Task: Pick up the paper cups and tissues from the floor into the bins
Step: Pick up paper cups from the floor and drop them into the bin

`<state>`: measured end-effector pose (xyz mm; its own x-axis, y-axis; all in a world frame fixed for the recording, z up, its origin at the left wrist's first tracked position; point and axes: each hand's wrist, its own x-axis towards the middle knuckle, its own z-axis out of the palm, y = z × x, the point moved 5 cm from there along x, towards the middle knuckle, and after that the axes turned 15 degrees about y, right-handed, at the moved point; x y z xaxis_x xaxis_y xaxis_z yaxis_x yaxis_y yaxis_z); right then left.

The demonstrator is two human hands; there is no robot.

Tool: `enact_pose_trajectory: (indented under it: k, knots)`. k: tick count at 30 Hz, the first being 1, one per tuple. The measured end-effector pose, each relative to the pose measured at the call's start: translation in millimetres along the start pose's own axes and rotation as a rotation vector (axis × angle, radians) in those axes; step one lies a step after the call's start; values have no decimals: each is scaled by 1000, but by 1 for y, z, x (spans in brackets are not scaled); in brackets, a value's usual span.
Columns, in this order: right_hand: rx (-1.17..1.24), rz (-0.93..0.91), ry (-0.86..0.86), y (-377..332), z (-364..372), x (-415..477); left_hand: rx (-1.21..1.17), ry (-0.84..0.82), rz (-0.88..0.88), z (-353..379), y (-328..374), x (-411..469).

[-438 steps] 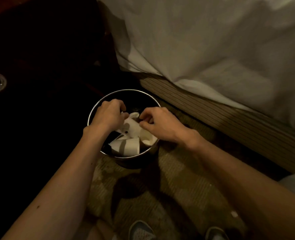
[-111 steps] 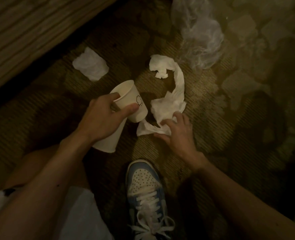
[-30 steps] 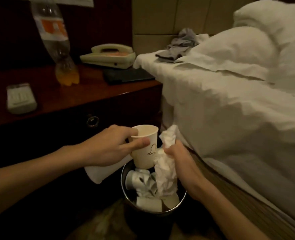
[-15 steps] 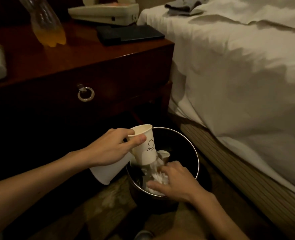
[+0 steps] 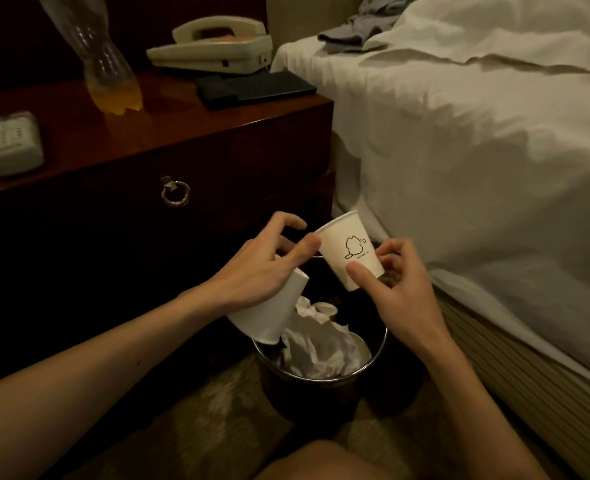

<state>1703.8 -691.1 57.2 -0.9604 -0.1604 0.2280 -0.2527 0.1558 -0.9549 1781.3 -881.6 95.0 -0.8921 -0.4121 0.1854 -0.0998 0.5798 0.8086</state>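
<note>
In the middle of the frame the right hand (image 5: 401, 292) pinches a printed cup (image 5: 350, 251). Its thumb lies across the front of the cup near the base and its fingers are curled round the far side. The cup is tilted, mouth toward the upper left, with a small cat drawing facing the camera. The left hand (image 5: 262, 268) is just beside it, and its thumb tip touches the cup's rim while the forefinger arches above.

A plain cup (image 5: 269, 313) sticks out from under the left palm, slanting down to the lower left. The fingers holding it are hidden, but it seems clamped against the palm.

Both cups are above the round metal-rimmed bin (image 5: 314, 396), which stands on the carpet in the lower centre. Crumpled tissues (image 5: 321, 344) fill the bin close to its rim.

A dark wooden nightstand (image 5: 217, 147) takes up the upper left, with a bottle (image 5: 110, 74) and a telephone (image 5: 214, 46) on it. A white bed (image 5: 477, 150) fills the right.
</note>
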Motion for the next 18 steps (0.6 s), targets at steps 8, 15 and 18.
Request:
enact_pose_trajectory:
  k: [8, 15, 18]
  knots:
    - [-902, -379, -227, 53, 19, -10, -22, 107, -55, -23, -14, -3]
    - [-927, -487, -311, 72, 36, -3, -98, 108, -9, -20, -23, -1]
    - [-600, -322, -154, 61, 26, 2, -158, 134, -19, -20, -26, 0]
